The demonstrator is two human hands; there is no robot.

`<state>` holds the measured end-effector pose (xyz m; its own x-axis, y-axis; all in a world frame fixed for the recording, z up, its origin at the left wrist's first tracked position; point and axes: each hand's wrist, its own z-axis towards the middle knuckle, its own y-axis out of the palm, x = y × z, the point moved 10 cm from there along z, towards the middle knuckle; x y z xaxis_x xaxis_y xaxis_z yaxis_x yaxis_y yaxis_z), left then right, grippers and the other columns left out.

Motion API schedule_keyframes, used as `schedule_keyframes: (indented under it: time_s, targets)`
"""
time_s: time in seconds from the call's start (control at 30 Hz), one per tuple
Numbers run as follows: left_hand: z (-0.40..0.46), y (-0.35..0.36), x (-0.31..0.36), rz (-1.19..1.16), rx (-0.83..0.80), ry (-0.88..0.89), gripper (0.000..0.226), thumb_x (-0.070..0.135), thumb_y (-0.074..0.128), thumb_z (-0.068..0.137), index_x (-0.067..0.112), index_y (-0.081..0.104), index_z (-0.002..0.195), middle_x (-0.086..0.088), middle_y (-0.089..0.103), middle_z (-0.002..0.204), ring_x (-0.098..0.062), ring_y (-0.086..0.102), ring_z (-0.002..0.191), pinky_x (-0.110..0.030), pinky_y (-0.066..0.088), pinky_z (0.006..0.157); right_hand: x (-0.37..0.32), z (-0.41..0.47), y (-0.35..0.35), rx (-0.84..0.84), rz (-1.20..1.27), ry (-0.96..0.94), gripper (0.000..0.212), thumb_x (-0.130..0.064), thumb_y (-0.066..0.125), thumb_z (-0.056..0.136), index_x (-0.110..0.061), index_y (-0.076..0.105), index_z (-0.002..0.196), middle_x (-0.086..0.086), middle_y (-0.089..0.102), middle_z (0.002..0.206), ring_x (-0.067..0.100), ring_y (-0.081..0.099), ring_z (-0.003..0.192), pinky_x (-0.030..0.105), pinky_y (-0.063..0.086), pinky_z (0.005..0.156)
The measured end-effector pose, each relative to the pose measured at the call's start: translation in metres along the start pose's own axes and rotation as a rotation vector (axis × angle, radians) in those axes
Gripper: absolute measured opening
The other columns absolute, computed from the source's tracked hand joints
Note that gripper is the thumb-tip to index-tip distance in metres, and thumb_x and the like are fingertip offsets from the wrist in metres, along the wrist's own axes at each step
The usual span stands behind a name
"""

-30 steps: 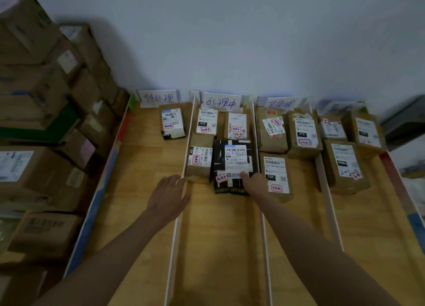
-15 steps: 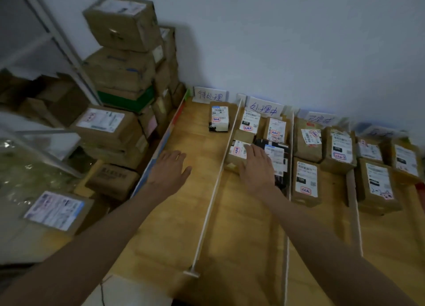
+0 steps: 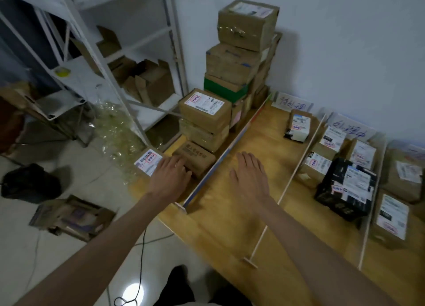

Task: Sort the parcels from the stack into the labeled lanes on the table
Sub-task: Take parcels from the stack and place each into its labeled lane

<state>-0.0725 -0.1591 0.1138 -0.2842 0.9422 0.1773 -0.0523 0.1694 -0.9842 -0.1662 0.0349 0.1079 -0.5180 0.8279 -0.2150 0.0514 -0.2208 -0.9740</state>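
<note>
A stack of brown cardboard parcels (image 3: 239, 60) stands at the table's left end against the wall. My left hand (image 3: 170, 177) reaches over the low parcels at the stack's near end, with fingers spread on a small brown box (image 3: 197, 157) beside a white-labelled parcel (image 3: 147, 159). My right hand (image 3: 249, 176) hovers flat and empty over the first lane of the wooden table (image 3: 230, 225). That lane holds one white-labelled parcel (image 3: 297, 126). The second lane holds several parcels, among them a black one (image 3: 345, 190).
Thin white dividers (image 3: 296, 168) split the table into lanes, each with a handwritten label card (image 3: 291, 102) at the wall. A white metal shelf (image 3: 110, 60) with empty cartons stands to the left. On the floor lie a black bag (image 3: 30, 181), flattened cardboard (image 3: 73, 216) and a cable.
My view has swung left toward the stack. My right hand has left the black parcel in the second lane and moved over the first lane. My left hand has moved onto the stack's low boxes.
</note>
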Motion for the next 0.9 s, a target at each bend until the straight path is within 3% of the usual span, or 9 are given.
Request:
schedule_keyframes:
  time_s: [0.17, 0.37, 0.53, 0.67, 0.8, 0.9]
  targets:
    - [-0.004, 0.005, -0.082, -0.020, -0.035, -0.056, 0.050, 0.043, 0.046, 0.099, 0.017, 0.045, 0.142, -0.007, 0.045, 0.148, -0.026, 0.038, 0.137, -0.042, 0.025, 0.118, -0.065, 0.007, 0.021, -0.002, 0.012, -0.019, 0.048, -0.037, 0.038, 0.101, -0.012, 0.045, 0.142, 0.005, 0.052, 0.142, 0.020, 0.044, 0.134, 0.034, 0.033, 0.115]
    - [0.008, 0.015, -0.148, -0.052, -0.091, -0.026, 0.052, 0.043, 0.044, 0.098, 0.017, 0.042, 0.144, -0.005, 0.047, 0.144, -0.027, 0.044, 0.130, -0.041, 0.030, 0.113, -0.123, 0.017, 0.060, -0.113, 0.108, 0.086, 0.046, -0.038, 0.039, 0.104, -0.011, 0.045, 0.140, 0.009, 0.054, 0.139, 0.024, 0.050, 0.128, 0.035, 0.040, 0.106]
    - [0.028, 0.021, -0.177, -0.129, -0.137, 0.006, 0.056, 0.043, 0.050, 0.096, 0.019, 0.038, 0.145, -0.004, 0.044, 0.143, -0.028, 0.045, 0.128, -0.042, 0.037, 0.107, -0.149, 0.025, 0.094, -0.239, 0.324, 0.306, 0.048, -0.036, 0.041, 0.104, -0.012, 0.037, 0.145, 0.011, 0.047, 0.142, 0.030, 0.051, 0.126, 0.043, 0.048, 0.098]
    - [0.035, 0.031, -0.187, -0.272, -0.216, -0.027, 0.054, 0.042, 0.050, 0.096, 0.020, 0.036, 0.144, -0.003, 0.044, 0.142, -0.029, 0.054, 0.117, -0.045, 0.051, 0.090, -0.153, 0.023, 0.112, -0.257, 0.529, 0.514, 0.051, -0.029, 0.043, 0.104, -0.007, 0.031, 0.148, 0.019, 0.055, 0.137, 0.037, 0.053, 0.125, 0.045, 0.047, 0.100]
    - [0.037, 0.030, -0.190, -0.326, -0.197, -0.023, 0.050, 0.045, 0.050, 0.097, 0.021, 0.040, 0.139, -0.002, 0.047, 0.137, -0.028, 0.059, 0.108, -0.047, 0.054, 0.084, -0.150, 0.022, 0.119, -0.234, 0.657, 0.671, 0.044, -0.026, 0.047, 0.103, -0.005, 0.042, 0.141, 0.018, 0.064, 0.127, 0.034, 0.057, 0.120, 0.040, 0.047, 0.097]
    - [0.034, 0.027, -0.197, -0.403, -0.170, -0.043, 0.049, 0.047, 0.051, 0.096, 0.020, 0.044, 0.137, -0.002, 0.052, 0.131, -0.025, 0.060, 0.105, -0.046, 0.055, 0.083, -0.149, 0.025, 0.115, -0.210, 0.718, 0.715, 0.040, -0.034, 0.055, 0.100, -0.005, 0.054, 0.128, 0.013, 0.067, 0.119, 0.031, 0.061, 0.113, 0.032, 0.048, 0.085]
